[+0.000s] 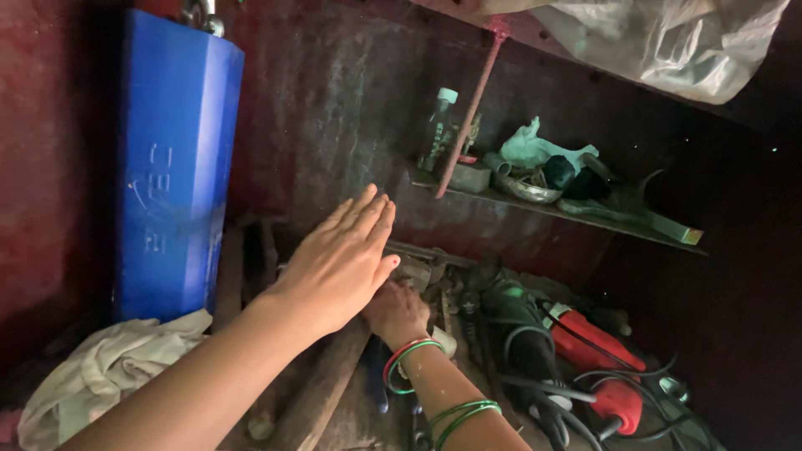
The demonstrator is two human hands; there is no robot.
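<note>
My left hand (338,267) is stretched out flat, palm down, fingers straight and close together, holding nothing. It hovers over a dim heap of tools and partly covers my right hand (397,313). My right hand, with green and red bangles (405,357) on the wrist, reaches down into the metal tools (434,280) at the middle of the heap. Its fingers are hidden under my left hand and among the tools, so I cannot tell what they touch or hold.
A tall blue cylinder (175,167) stands at the left against the dark red wall. A crumpled white cloth (109,367) lies below it. A red power tool (597,355), a dark one (510,313) and tangled black cords lie at the right. A shelf (576,219) holds a bottle (439,129), rags and parts.
</note>
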